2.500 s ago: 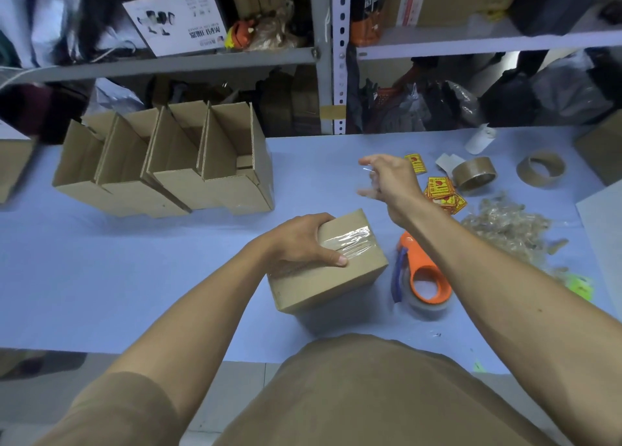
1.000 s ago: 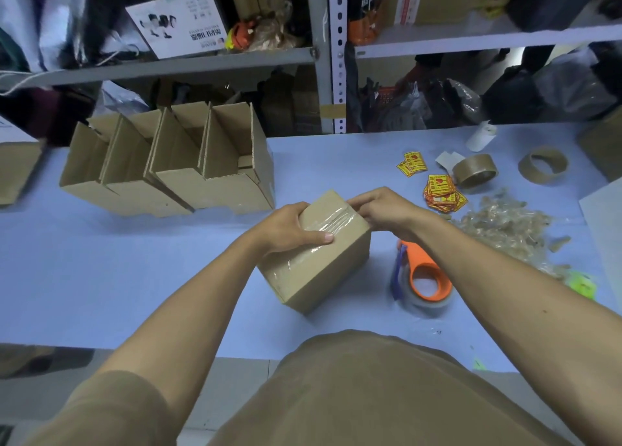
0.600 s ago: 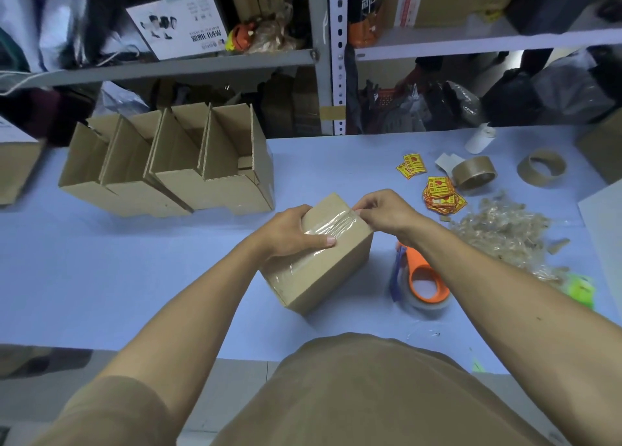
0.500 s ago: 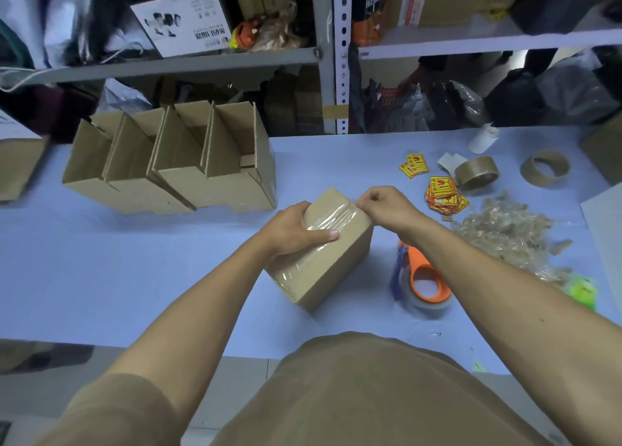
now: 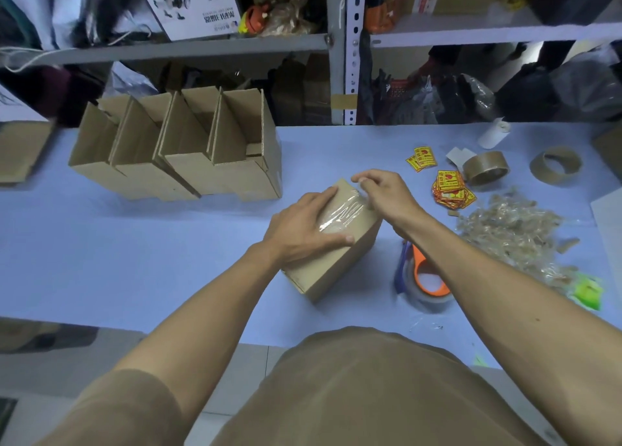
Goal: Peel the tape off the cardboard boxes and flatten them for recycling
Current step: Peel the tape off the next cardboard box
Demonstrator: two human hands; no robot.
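Showing sealed cardboard box (image 5: 336, 260) | clear tape (image 5: 343, 211) wrinkled on top

Much of the top of the cardboard box (image 5: 340, 260) is covered by the left hand (image 5: 303, 230). Whether the clear tape (image 5: 343, 211) is actually pinched cannot be told, as the fingertips of the right hand (image 5: 383, 194) are blurred at the box's far corner. The tape dispenser (image 5: 425, 282), just below the right wrist, is partly hidden by the forearm. The stickers (image 5: 451, 189) beyond the right hand are printed too small to be read.
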